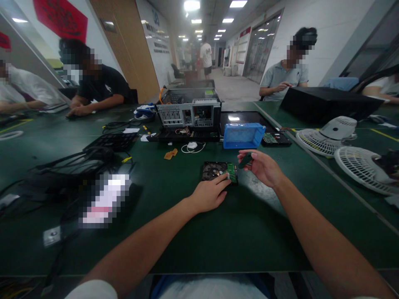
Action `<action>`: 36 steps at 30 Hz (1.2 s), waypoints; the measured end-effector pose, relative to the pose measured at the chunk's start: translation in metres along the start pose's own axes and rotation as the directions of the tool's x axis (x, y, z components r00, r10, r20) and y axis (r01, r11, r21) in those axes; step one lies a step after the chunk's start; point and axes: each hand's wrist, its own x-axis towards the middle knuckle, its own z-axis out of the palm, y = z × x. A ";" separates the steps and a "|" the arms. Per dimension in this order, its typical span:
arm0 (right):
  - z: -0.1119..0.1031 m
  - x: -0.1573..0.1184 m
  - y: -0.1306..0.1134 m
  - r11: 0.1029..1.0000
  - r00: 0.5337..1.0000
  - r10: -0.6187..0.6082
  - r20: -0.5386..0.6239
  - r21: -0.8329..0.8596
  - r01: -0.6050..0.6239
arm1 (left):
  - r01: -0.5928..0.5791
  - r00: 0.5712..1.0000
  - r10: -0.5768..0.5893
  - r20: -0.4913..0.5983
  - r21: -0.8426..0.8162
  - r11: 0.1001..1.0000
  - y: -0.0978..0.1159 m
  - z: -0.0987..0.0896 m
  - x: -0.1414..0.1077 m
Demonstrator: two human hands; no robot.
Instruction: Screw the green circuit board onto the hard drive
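Under the left fingers (pixel 222 178) lay a hard drive (pixel 212 169).
These rested slightly spread, not clasping it; right fingers (pixel 244 153) pinched a dark green piece (pixel 245 160) beside it. Loosened pinching risked dropping that piece.

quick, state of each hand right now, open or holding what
Left hand: open, resting on the hard drive.
Right hand: closed, holding a small dark object, too unclear to identify.
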 end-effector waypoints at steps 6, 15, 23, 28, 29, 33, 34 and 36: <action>0.001 0.000 0.000 1.000 1.000 -0.017 -0.005 -0.022 0.017 | -0.004 1.000 0.004 -0.007 0.007 1.000 0.000 0.000 0.000; 0.004 -0.004 -0.001 0.998 0.999 -0.038 0.000 -0.052 0.038 | -0.003 1.000 0.003 -0.002 0.007 1.000 0.002 -0.003 0.000; 0.001 -0.001 0.002 1.000 1.000 -0.015 0.027 -0.011 0.016 | 0.001 1.000 -0.001 0.004 -0.001 1.000 0.002 -0.003 0.000; 0.000 0.001 0.003 0.998 1.000 0.010 0.028 0.060 -0.012 | 0.000 1.000 0.000 0.000 0.002 1.000 0.001 -0.001 0.001; 0.000 0.001 0.003 0.998 0.999 0.006 0.035 0.060 -0.008 | -0.002 1.000 0.002 0.000 -0.001 1.000 0.001 0.000 0.000; 0.000 0.000 0.003 0.999 0.999 -0.017 0.052 0.034 0.015 | -0.001 1.000 0.001 -0.009 -0.002 1.000 0.000 0.002 0.000; 0.000 0.000 0.003 1.000 0.998 -0.023 0.051 0.022 0.021 | 0.001 1.000 -0.001 -0.009 -0.002 1.000 0.000 0.002 0.000; 0.001 0.000 0.003 1.000 0.999 -0.028 0.046 0.000 0.028 | 0.005 1.000 -0.005 -0.004 -0.004 1.000 0.000 0.002 0.000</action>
